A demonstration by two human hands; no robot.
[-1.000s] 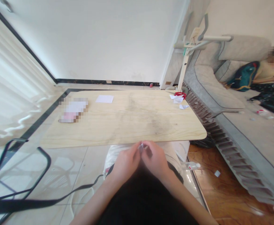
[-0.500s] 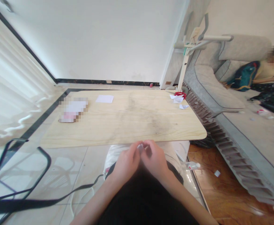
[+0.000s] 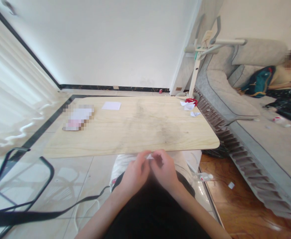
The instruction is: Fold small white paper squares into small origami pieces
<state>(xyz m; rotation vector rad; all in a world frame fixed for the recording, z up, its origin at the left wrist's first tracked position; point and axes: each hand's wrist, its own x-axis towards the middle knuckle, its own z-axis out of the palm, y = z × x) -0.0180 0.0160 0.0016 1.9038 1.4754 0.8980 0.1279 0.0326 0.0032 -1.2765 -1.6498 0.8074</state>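
Observation:
My left hand [image 3: 134, 172] and my right hand [image 3: 165, 170] meet just below the near edge of the wooden table [image 3: 135, 127], over my lap. Both pinch a small white piece of paper [image 3: 149, 156] between their fingertips; most of it is hidden by the fingers. Farther off on the table lie a white sheet [image 3: 111, 105] at the back left, a blurred pink and white item [image 3: 78, 117] at the left, and folded white paper bits [image 3: 190, 106] beside red scissors [image 3: 191, 100] at the back right.
A grey sofa [image 3: 235, 99] runs along the right, with another person [image 3: 287, 74] sitting at its far end next to a green bag [image 3: 258, 81]. A white stand [image 3: 197, 63] rises behind the table. A black chair frame [image 3: 23, 186] stands at the left. Paper scraps lie on the floor.
My fingers have shifted slightly on the small paper; the hands stay in the same place. Nothing else has moved.

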